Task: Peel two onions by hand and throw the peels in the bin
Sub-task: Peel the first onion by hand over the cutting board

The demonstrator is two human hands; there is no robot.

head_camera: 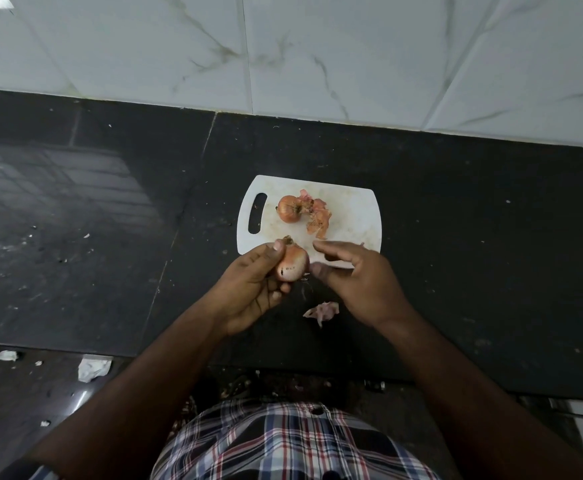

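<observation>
No brand, label or legible writing appears on any item; a few small dark marks on the held onion (pixel 292 266) cannot be read as text.

Surface: a black polished stone counter (pixel 456 254), scuffed and dotted with pale specks, with a vertical seam left of centre and a window reflection on its left part. Behind it rises a wall of white marble-pattern tiles (pixel 317 53) with grey veining. Below the counter edge, at lower left, the dark floor carries crumpled white scraps (pixel 93 368).

A white plastic cutting board (pixel 355 216) with a slot handle at its left end lies on the counter. On it rests the second onion (pixel 289 209), skin largely on, with a heap of loose peels (pixel 317 216) touching its right side. A further pale peel piece (pixel 321 311) lies on the counter near the front edge, between the two wrists.

The left hand (pixel 252 289) grips the held onion just over the near edge of the board, fingers curled beneath it and thumb pressed on its upper left; the dry root tuft points away from the person. The right hand (pixel 355 275) is just beside the onion on its right, fingers extended and loosely spread, thumb tip at or against the onion's side; contact cannot be confirmed. It holds nothing.

The person wears a plaid shirt (pixel 283 441), visible at the bottom of the view.
</observation>
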